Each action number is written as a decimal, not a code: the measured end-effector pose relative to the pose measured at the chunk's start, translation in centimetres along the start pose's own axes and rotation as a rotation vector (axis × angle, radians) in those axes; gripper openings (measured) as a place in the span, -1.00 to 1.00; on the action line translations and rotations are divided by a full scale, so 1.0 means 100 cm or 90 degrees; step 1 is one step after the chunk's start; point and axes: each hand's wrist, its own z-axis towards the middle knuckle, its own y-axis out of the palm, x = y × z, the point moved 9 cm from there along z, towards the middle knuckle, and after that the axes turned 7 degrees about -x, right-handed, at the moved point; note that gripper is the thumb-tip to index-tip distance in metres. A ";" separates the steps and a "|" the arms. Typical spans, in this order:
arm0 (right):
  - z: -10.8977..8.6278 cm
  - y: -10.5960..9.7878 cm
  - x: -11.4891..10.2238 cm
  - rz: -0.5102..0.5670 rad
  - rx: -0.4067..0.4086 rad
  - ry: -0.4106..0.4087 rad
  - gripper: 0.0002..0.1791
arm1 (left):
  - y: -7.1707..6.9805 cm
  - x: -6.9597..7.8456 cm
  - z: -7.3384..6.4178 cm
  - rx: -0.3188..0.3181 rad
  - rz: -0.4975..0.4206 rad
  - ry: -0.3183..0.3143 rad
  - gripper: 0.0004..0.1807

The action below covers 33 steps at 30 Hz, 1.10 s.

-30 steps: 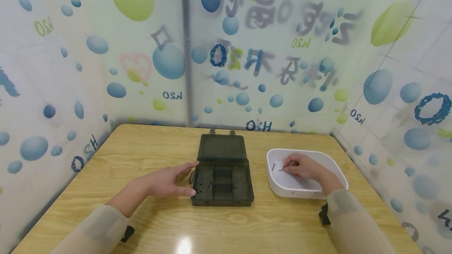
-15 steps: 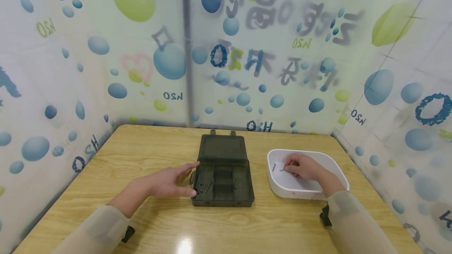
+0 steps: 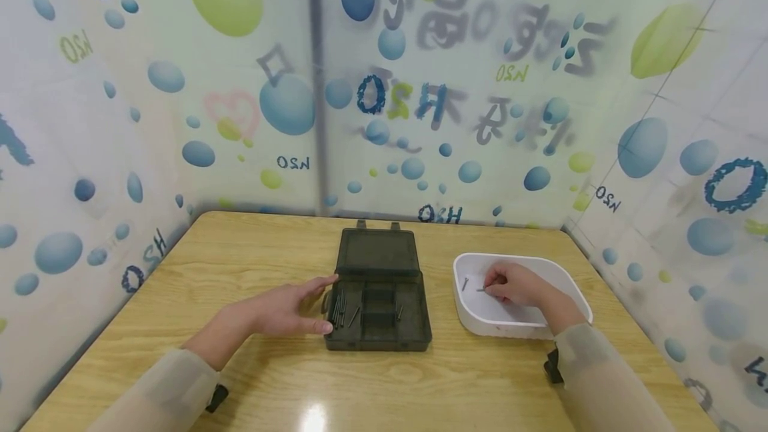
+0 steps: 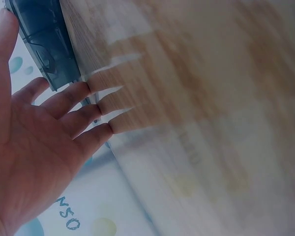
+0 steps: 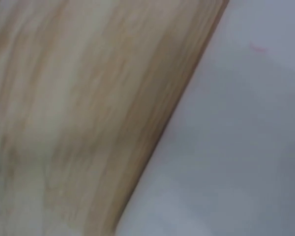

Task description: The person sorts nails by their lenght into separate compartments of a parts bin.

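A dark translucent storage box (image 3: 380, 337) lies with its lid (image 3: 377, 251) folded back. Several thin screws (image 3: 339, 309) rest in its left compartment, and a short one shows on the right side. My left hand (image 3: 282, 309) is at the box's left edge, thumb and fingers extended; in the left wrist view this hand (image 4: 44, 132) has its fingers loosely spread beside the box (image 4: 46, 42). Inside the white tray (image 3: 501, 330), my right hand (image 3: 519, 284) pinches a small screw (image 3: 481, 290), mostly hidden by the fingertips. Another screw (image 3: 465, 283) lies left of it in the tray.
Both containers stand on a wood-grain table (image 3: 258, 385), the tray to the right of the box. A patterned curtain (image 3: 390, 179) hangs around its back and sides. The right wrist view shows only the blurred table (image 5: 78, 118) and a pale surface (image 5: 226, 147).
The right fingertips have shifted slightly on the screw, covering more of it. The left hand, box and tray stay where they were.
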 end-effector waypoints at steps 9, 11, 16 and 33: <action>0.000 0.000 -0.004 -0.017 -0.004 -0.018 -0.92 | -0.001 -0.001 -0.001 -0.002 -0.009 0.000 0.12; 0.000 0.000 -0.003 -0.020 -0.004 -0.020 -0.91 | -0.001 -0.001 -0.001 -0.002 -0.009 0.003 0.12; -0.003 -0.002 -0.006 -0.030 0.003 -0.038 -0.92 | -0.001 0.000 0.000 0.000 -0.002 0.007 0.13; -0.031 -0.013 -0.041 0.169 0.044 -0.102 -0.67 | -0.001 0.001 0.000 0.007 0.013 0.003 0.11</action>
